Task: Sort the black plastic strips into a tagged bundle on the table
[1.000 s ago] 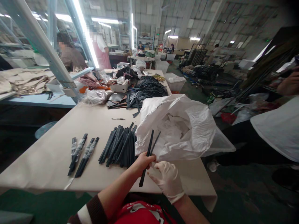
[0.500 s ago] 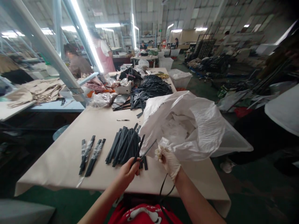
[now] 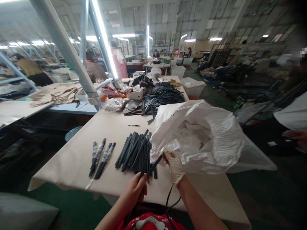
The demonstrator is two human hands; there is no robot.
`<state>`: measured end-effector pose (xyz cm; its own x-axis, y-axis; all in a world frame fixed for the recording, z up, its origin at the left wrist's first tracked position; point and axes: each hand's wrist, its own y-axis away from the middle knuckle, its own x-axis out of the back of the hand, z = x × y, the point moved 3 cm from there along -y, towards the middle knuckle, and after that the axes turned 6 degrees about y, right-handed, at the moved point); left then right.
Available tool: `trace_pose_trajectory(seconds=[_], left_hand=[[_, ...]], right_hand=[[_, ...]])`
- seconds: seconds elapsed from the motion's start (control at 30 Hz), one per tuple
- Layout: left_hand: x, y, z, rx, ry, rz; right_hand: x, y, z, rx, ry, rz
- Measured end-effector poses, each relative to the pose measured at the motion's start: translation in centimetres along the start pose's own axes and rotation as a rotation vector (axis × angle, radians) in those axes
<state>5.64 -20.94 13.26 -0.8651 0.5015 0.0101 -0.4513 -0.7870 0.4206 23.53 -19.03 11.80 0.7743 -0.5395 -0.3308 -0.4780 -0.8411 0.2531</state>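
My bare left hand is closed on the lower ends of dark flat strips that fan out from its fingers. My right hand, in a pale thin glove, pinches the upper end of one of these strips. Clear plastic shows just above the gloved fingers; whether they grip it too I cannot tell. Beyond my left hand lies a loose pile of similar dark strips. To its left rest bundles wrapped in clear plastic, one beside another group.
A large white plastic sack gapes at the table's right side. Farther back on the table are a pen, a big heap of dark strips and a plastic bag. A slanted metal post stands left. A person's hand shows at far right.
My right hand's fingertips have come onto the end of a strip held in my left hand. My left hand sits slightly lower, and the whole view has shifted.
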Motion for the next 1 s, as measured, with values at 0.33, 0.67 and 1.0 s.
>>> trace_pose_trajectory(seconds=[0.33,0.67,1.0], left_hand=[[3.7,-2.4,1.2,-0.036,-0.06,-0.033],[8.3,-4.0,1.8,-0.039,-0.119,0.128],[14.5,-6.6,-2.6,-0.004,-0.182,0.246]], right_hand=[[-4.2,3.8,2.1,-0.081,0.3,-0.36],[-10.9,0.2,3.3,-0.253,-0.227,-0.321],[-16.9,-1.0,9.8,-0.43,-0.163,-0.443]])
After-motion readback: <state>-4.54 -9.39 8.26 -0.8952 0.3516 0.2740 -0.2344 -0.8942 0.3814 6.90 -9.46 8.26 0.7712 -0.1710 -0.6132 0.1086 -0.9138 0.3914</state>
